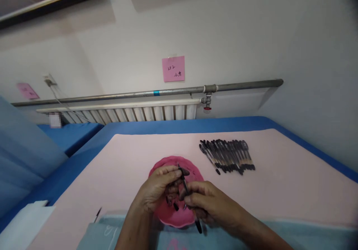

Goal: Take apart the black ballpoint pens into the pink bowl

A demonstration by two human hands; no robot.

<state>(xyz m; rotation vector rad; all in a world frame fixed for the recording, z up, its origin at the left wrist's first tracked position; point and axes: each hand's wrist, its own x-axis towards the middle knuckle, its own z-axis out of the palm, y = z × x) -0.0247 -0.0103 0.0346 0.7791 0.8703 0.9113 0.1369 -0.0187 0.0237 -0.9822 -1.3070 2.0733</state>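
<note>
My left hand and my right hand meet over a pink plate on the pink table cover. Both are closed on a black pen: the left pinches its upper end, the right grips it lower down, and its tip sticks out below my right fingers. Small dark pen parts lie on the plate under my hands, partly hidden. A row of several black pens lies side by side further back to the right, apart from both hands.
The table has a pink cover on a blue cloth. A radiator and a metal pipe run along the wall behind. A pink note hangs above. White paper lies at the near left.
</note>
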